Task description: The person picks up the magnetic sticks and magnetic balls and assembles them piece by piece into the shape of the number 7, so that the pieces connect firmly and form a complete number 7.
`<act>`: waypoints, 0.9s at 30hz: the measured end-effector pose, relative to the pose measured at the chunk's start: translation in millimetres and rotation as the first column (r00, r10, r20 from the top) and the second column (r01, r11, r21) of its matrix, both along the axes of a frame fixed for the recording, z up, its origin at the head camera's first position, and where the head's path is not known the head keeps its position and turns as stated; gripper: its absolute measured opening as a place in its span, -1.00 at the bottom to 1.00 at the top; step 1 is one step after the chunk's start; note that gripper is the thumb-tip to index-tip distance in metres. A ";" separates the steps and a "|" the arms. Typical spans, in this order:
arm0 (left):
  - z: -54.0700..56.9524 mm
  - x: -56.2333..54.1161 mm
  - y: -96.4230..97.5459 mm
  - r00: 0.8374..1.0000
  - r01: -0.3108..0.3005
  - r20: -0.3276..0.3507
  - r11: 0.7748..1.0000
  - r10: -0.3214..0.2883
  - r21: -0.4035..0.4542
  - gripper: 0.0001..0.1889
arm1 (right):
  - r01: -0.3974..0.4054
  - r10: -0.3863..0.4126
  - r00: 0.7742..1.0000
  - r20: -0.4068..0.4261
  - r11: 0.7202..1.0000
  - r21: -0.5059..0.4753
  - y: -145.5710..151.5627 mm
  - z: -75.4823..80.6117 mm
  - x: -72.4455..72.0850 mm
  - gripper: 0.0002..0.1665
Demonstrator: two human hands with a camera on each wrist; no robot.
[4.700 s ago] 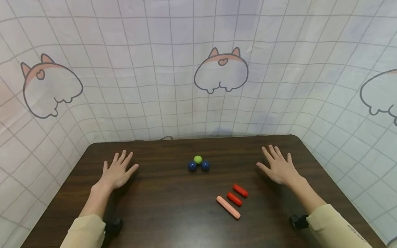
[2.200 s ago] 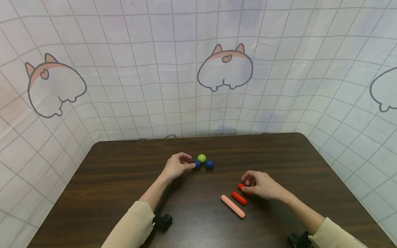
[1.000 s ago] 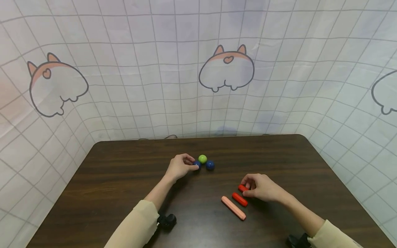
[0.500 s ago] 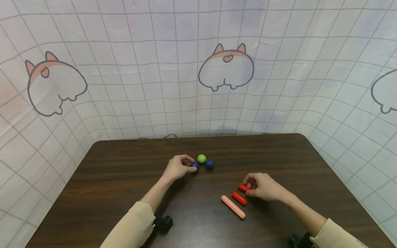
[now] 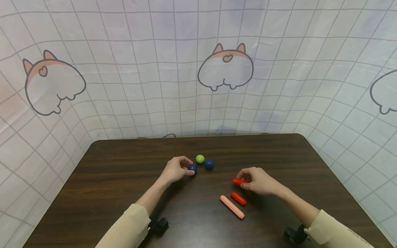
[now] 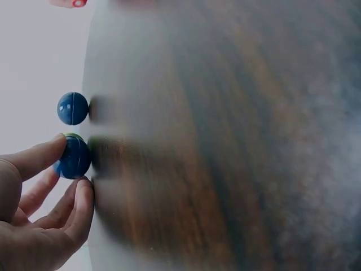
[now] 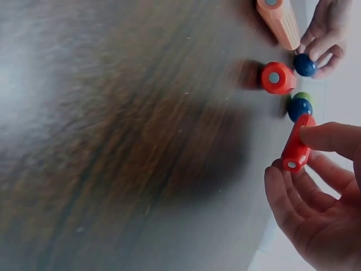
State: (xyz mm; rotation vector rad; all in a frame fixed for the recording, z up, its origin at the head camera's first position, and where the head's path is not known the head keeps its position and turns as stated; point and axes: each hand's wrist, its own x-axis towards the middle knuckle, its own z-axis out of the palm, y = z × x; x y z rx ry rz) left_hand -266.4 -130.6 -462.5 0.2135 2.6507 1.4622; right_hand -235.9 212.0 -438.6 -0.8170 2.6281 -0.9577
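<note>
My left hand [image 5: 174,170] pinches a glossy blue ball [image 5: 192,168] between thumb and fingers, left of the middle of the table. Behind it sit a lime green ball [image 5: 200,159] and a second blue ball [image 5: 209,164]; a seam runs round this one in the left wrist view. My right hand [image 5: 260,181] holds a short red rod [image 5: 238,181] by thumb and fingertips; its ribbed side and grey end dot show in the right wrist view. Just in front lies another short red rod [image 5: 238,198], beside a longer peach rod [image 5: 232,207].
Everything is on a dark wood-grain table [image 5: 124,165] with rounded far corners. A white gridded curtain [image 5: 155,86] with animal drawings hangs behind it and along the sides. Each wrist wears a black camera [image 5: 159,226].
Both hands came inward from the table's sides. The left drew its blue ball slightly away from the other two. The right took the farther red rod and moved it left and back.
</note>
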 end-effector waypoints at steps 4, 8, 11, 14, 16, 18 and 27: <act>-1.5 1.3 -1.2 1.000 0.009 -0.010 1.000 -0.009 -0.001 -0.71 | -0.018 0.017 1.000 0.005 1.000 0.012 -6.3 -0.3 -4.5 -0.78; -1.9 2.8 -2.1 1.000 0.014 -0.009 1.000 -0.014 -0.004 -0.70 | -0.023 0.023 1.000 -0.003 1.000 0.003 -13.9 -1.7 -8.7 -0.77; -2.2 3.6 -2.8 1.000 0.018 -0.007 1.000 -0.018 -0.003 -0.70 | -0.016 0.016 1.000 -0.011 1.000 -0.009 -19.8 -1.9 -11.6 -0.79; -2.4 4.6 -3.0 1.000 0.029 -0.004 1.000 -0.029 0.000 -0.70 | -0.016 0.016 1.000 -0.020 1.000 -0.017 -24.9 -0.9 -14.6 -0.81; -2.4 5.4 -2.9 0.999 0.038 -0.004 0.999 -0.038 0.003 -0.71 | -0.014 0.013 1.000 -0.020 1.000 -0.018 -28.1 0.2 -16.4 -0.82; -2.8 6.2 -2.7 0.999 0.044 -0.004 0.999 -0.044 0.008 -0.71 | -0.014 0.014 1.000 -0.016 1.000 -0.018 -30.9 0.8 -18.6 -0.81; -0.9 10.6 -1.2 0.998 0.068 -0.008 0.998 -0.068 -0.005 -0.72 | -0.001 0.002 1.000 0.021 0.999 -0.039 -42.9 -2.7 -28.4 -0.84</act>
